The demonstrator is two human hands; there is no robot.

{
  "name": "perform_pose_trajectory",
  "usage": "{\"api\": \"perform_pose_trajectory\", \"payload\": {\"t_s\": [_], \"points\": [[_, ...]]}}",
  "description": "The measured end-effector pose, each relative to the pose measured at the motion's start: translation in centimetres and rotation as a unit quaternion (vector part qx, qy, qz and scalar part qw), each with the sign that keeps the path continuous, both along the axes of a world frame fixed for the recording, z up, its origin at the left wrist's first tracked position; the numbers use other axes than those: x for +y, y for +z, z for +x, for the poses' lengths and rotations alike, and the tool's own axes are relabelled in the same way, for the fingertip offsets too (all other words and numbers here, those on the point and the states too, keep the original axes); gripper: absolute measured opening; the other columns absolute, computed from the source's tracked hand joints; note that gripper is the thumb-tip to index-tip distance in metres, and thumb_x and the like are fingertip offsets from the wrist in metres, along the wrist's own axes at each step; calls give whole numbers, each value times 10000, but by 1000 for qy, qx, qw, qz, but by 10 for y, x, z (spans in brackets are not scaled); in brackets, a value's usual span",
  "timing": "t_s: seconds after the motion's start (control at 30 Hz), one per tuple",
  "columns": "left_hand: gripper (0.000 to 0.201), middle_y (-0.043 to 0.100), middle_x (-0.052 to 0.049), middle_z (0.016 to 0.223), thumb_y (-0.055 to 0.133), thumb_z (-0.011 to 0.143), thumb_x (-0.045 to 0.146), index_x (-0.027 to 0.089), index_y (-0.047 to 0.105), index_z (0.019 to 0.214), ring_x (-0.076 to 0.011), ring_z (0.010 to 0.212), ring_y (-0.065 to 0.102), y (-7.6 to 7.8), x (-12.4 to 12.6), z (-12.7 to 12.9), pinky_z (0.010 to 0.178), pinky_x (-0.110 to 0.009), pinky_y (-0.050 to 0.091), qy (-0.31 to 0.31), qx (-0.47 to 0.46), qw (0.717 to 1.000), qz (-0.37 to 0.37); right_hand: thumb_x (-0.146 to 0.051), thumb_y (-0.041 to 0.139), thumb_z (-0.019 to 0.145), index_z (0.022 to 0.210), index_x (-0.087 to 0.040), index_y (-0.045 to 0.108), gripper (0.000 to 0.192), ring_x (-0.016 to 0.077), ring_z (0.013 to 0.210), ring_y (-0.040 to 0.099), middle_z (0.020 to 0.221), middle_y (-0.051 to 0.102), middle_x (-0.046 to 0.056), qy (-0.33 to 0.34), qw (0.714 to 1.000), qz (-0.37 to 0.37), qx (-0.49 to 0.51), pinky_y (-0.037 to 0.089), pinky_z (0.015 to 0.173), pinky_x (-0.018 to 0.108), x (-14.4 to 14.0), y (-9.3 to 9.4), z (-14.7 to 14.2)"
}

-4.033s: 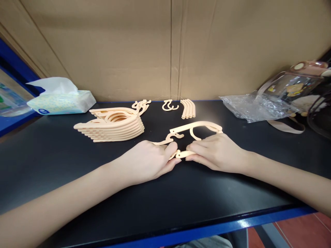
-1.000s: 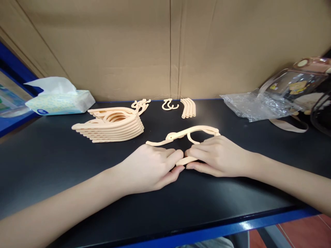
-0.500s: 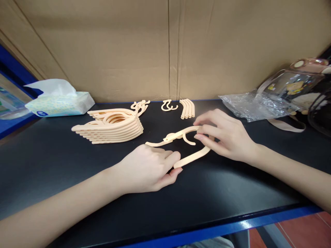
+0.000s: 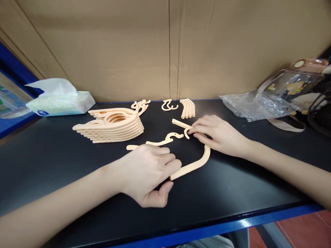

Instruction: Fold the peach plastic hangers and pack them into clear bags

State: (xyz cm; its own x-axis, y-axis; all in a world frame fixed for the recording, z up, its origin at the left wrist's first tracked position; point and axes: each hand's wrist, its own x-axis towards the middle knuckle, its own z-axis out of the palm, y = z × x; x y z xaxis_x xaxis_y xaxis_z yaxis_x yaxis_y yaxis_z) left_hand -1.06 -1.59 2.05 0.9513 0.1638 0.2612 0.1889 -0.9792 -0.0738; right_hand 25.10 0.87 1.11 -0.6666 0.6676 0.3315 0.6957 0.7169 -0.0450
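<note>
So the peach plastic hanger [image 4: 192, 165] is lying flat on the black worktop [image 4: 77, 165], right in the middle between both hands, and it looks opened up into its separate arms. The left hand [image 4: 147, 174] sits over the near left part of it, fingers curled down on the plastic with the thumb tucked below, so that grip is loosely grasping the end of the curved arm. The right hand [image 4: 219, 136] has its fingertips pinched on the short straight arm [image 4: 181, 124] near the small hook, so that grip is closed on the piece too. A hook-shaped bit [image 4: 165, 139] lies between the two hands.

Behind the left hand there's a stack of finished hangers [image 4: 111, 125], and further back some loose hooks [image 4: 169, 105] and a little bunch of curved bars [image 4: 188, 107] just beside them. Tissue pack [image 4: 60, 101] on the far left, crumpled clear plastic bag [image 4: 253, 106] on the right, with a clear pouch [image 4: 292, 84] behind it. Cardboard wall [image 4: 129, 44] at the back
</note>
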Motion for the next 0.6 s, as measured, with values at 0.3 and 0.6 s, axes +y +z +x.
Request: {"api": "perform_pose_trajectory", "payload": {"t_s": [0.3,0.6], "points": [[173,638,-111,1096,437,846,113,144,598,903,-266,1052,542,-1,11,1,888,-399,466,56,-19,997,58,-151,434,932,1027,-193,668,256,224,944,584,1002,693,75,-28,999,14,6,404,829,381,3,-2,2],[386,494,-124,1355,369,876,-29,168,603,1111,-241,1118,509,-12,17,-2,901,-392,483,150,-32,988,7,-171,449,918,966,-201,667,226,218,871,587,975,677,72,-89,995,19,36,404,797,367,5,-2,3]]}}
